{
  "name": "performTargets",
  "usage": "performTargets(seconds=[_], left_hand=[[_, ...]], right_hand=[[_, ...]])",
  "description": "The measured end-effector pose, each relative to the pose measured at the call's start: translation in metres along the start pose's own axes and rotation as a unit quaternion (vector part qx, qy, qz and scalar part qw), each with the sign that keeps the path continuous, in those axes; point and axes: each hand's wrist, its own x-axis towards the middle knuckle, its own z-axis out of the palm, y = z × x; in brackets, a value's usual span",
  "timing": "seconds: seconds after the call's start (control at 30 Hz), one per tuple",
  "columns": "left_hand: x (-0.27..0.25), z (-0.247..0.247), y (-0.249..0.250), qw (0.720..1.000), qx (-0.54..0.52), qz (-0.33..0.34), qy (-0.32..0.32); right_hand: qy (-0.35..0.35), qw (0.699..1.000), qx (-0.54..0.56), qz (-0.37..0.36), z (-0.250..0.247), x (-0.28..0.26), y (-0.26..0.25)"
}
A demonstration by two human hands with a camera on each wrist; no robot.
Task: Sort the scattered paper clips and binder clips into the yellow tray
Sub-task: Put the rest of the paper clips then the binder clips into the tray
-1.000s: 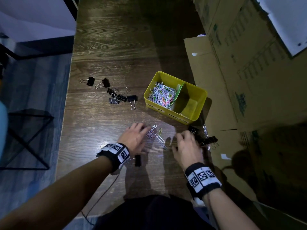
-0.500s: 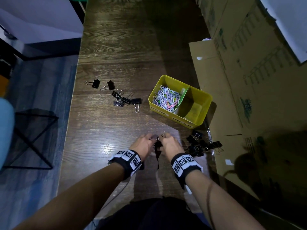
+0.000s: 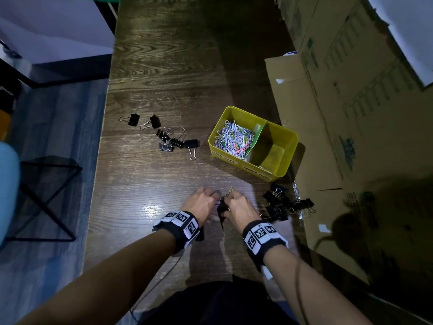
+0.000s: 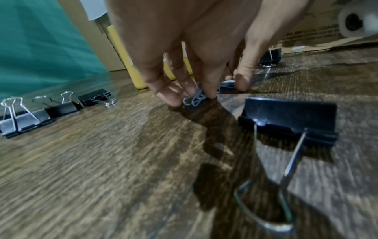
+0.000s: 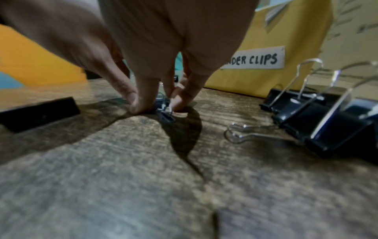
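Two binder-clip heaps flank the paper-clip-gathering hands.

Person's forearms, bare of sleeves. The left hand and the right hand each carry a black wristband faced with white panels printed with square black-and-white coded markers. A thin dark cable trails from the left band toward dark clothing at the torso.

dim room | glare patch on table | hard shadows under hands | wrist views blurred, edges warped
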Motion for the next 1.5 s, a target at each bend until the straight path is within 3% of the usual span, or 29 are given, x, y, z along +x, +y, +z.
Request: performTargets(seconds=[0.23, 0.4, 0.53, 0.67, 0.73, 0.87, 1.0, 1.07, 1.2, 1.27, 1.33, 1.4, 1.5], left_hand=[[0.000, 0.002, -0.001, 1.000, -0.006, 0.022, 0.005], [0.002, 0.001, -0.006, 0.998, 0.000, 0.043, -0.044], [0.001, -0.003, -0.011, 0.997, -0.035, 0.042, -0.048], [0.003, -0.012, -0.024, 0.980, -0.198, -0.019, 0.010], [0.006, -0.013, -0.032, 0.957, -0.284, -0.051, -0.022], [0.010, -0.033, -0.047, 0.860, -0.494, -0.117, -0.052], [0.017, -0.091, -0.051, 0.797, -0.602, -0.050, -0.024], [0.028, -0.120, -0.048, 0.784, -0.621, -0.016, -0.002], [0.067, -0.155, -0.039, 0.820, -0.569, -0.023, 0.053], [0.085, -0.164, -0.031, 0.863, -0.499, -0.039, 0.065], [0.097, -0.167, -0.023, 0.925, -0.371, -0.055, 0.065], [0.098, -0.167, -0.017, 0.964, -0.250, -0.058, 0.064], [0.088, -0.162, -0.015, 0.962, -0.242, -0.039, 0.116]], right_hand=[[0.012, 1.000, -0.012, -0.023, -0.005, 0.002, -0.003], [-0.005, 1.000, -0.022, 0.017, -0.007, 0.001, -0.009], [0.025, 0.994, 0.075, 0.070, -0.010, 0.002, -0.008], [0.057, 0.968, 0.209, 0.130, -0.011, 0.004, -0.001], [0.081, 0.951, 0.266, 0.135, -0.017, 0.003, 0.002], [0.145, 0.901, 0.392, 0.112, -0.040, -0.005, 0.002], [0.192, 0.845, 0.494, 0.072, -0.079, -0.013, 0.000], [0.223, 0.825, 0.517, 0.049, -0.104, -0.013, -0.003], [0.269, 0.815, 0.514, 0.020, -0.143, 0.000, -0.004], [0.280, 0.824, 0.492, 0.020, -0.156, 0.015, -0.001], [0.281, 0.847, 0.452, 0.026, -0.161, 0.032, 0.002], [0.275, 0.872, 0.403, 0.033, -0.163, 0.047, 0.002], [0.256, 0.906, 0.335, 0.038, -0.163, 0.062, -0.001]])
